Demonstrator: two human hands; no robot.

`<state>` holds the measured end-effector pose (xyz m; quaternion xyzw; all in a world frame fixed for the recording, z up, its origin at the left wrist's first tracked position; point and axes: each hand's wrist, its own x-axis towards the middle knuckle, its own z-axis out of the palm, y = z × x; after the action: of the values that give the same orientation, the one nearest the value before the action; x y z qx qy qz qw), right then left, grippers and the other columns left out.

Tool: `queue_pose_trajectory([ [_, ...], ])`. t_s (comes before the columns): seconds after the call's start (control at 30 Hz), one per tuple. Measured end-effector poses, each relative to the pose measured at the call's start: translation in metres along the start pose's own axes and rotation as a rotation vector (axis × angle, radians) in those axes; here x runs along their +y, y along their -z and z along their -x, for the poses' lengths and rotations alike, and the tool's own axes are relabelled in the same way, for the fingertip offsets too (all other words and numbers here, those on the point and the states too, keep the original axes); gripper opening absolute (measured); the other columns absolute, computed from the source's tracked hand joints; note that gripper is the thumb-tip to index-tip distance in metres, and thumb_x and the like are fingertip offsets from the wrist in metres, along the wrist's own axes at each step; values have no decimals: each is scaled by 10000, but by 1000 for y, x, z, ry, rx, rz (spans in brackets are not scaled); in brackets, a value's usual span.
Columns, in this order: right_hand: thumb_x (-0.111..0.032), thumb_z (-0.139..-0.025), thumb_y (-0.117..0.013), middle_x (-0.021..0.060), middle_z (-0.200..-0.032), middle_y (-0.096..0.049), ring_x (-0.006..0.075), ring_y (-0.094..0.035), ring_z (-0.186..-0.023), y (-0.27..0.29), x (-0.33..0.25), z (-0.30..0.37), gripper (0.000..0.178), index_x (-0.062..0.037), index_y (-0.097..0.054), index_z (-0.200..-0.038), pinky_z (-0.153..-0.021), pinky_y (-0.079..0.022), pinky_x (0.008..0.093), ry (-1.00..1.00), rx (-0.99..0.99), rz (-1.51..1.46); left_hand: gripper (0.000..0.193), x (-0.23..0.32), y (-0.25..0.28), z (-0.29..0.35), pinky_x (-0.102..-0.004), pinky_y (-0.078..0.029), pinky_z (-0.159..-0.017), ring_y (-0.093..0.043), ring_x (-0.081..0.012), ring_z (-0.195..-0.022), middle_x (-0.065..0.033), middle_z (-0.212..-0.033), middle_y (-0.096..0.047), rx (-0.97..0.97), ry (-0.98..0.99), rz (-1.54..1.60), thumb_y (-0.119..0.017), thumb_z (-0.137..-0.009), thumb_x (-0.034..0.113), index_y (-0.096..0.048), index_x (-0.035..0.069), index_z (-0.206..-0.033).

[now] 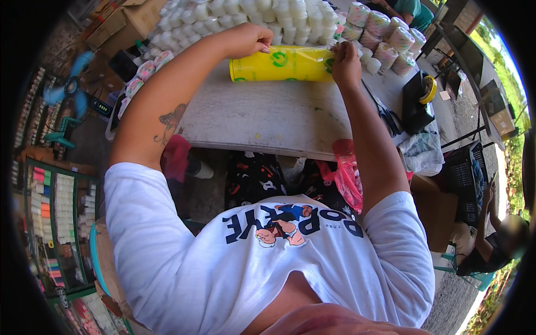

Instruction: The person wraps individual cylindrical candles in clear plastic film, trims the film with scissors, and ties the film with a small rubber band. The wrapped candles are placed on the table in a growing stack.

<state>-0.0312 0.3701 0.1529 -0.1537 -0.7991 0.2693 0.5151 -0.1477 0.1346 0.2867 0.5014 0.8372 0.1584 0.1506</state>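
Note:
A yellow plastic roll (304,62) with green printing lies crosswise near the far side of the white table. My left hand (252,40) is at its upper left edge, thumb and fingers pinched together on the plastic. At the right end, my right hand (347,62) is closed with its fingertips on the film there; shiny creases show in the film beside them. Just behind the roll rise stacked rows of small white cups or tubs (229,25). Wrapped packs with coloured print (385,36) stand behind my right hand.
Scissors (385,111) lie by my right forearm. Next to them is a black box with a yellow tape roll (428,89). A pink plastic bag (347,178) hangs at the table's front edge. A blue fan (71,85) stands left; another person (491,245) sits at the right.

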Motion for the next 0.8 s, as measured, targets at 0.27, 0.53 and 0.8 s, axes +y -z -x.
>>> queue_pose_trajectory([
  [0.27,-214,-926,-527,136,-823,-657,356,-611,-827,-4,-3,0,134,-83,-534,-955,-947,-365,474,10,-8,6,145,-45,-18,2,-317,-474,-742,-569,-206,-755,-98,-863,-614,265,-360,-318,-626,-865,154,-581,16,-859],
  [0.53,-196,-920,-537,145,-814,-648,369,-598,-810,0,-7,0,117,-86,-534,-958,-939,-364,469,-39,-19,-1,193,-29,-13,12,-362,-474,-715,-587,-288,-736,-120,-774,-603,162,-181,-122,-642,-855,196,-593,20,-917],
  [0.8,-205,-927,-524,141,-809,-652,373,-601,-806,-3,-4,-2,127,-80,-536,-945,-920,-368,466,0,3,35,155,-59,-11,13,-331,-463,-686,-574,-236,-724,-108,-794,-600,248,-384,-269,-648,-846,148,-577,11,-856],
])
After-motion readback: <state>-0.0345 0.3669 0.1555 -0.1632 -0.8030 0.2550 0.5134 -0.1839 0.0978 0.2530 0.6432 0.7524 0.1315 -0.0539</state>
